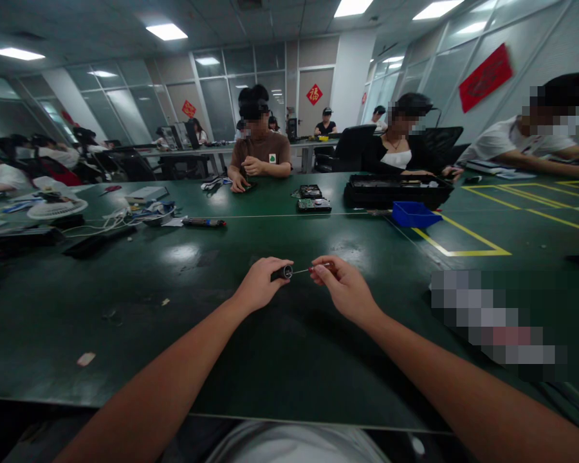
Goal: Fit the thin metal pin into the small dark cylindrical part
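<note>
My left hand (258, 283) is closed round a small dark cylinder (283, 272) with a pale ring at its end, held just above the green table (222, 334). My right hand (342, 286) pinches the reddish handle of a thin screwdriver (313, 267). Its slim metal shaft runs left and its tip meets the end of the cylinder. Both hands hover near the middle of the table, a short way apart.
A blue bin (413, 213) and a long black case (395, 191) lie at the back right, beside yellow floor-tape lines (463, 241). Two hard drives (312, 198) lie farther back. Cables, a white fan (55, 207) and tools crowd the left. Several people sit opposite.
</note>
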The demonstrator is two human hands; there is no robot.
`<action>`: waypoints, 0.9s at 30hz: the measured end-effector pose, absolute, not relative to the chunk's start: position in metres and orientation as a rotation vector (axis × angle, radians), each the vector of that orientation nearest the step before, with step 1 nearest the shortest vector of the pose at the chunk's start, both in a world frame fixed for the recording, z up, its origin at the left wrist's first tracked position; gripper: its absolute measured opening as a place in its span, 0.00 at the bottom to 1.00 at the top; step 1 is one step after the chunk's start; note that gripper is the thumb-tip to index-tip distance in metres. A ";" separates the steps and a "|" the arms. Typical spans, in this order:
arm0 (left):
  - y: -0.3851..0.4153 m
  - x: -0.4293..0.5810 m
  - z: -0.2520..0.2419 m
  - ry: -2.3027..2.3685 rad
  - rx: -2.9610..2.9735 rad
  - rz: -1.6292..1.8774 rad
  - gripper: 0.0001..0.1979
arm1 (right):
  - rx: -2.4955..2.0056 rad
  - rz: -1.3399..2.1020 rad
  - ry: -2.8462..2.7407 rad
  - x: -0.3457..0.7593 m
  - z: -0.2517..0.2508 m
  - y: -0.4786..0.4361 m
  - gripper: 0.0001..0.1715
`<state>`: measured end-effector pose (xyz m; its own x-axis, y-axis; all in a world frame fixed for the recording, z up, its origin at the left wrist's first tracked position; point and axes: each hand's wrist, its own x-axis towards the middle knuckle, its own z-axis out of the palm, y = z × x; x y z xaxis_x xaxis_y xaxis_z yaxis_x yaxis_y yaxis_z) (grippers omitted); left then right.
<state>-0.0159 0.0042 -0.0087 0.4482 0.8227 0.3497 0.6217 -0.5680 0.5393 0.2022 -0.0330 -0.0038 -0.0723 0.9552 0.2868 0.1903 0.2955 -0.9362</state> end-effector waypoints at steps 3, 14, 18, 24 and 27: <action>0.005 -0.016 -0.009 1.272 2.358 0.848 0.20 | -1.112 0.882 -1.493 0.204 -0.003 -0.033 0.13; 0.005 -0.017 -0.011 1.268 2.363 0.808 0.19 | -1.104 0.729 -1.496 0.208 0.000 -0.034 0.12; 0.004 -0.015 -0.008 1.274 2.328 0.799 0.19 | -1.166 0.693 -1.548 0.210 -0.003 -0.032 0.13; 0.003 -0.016 -0.008 1.316 2.221 0.896 0.23 | -1.145 0.628 -1.425 0.209 0.001 -0.034 0.13; 0.002 -0.015 -0.007 1.327 2.189 0.909 0.19 | -1.119 0.588 -1.346 0.210 0.004 -0.035 0.14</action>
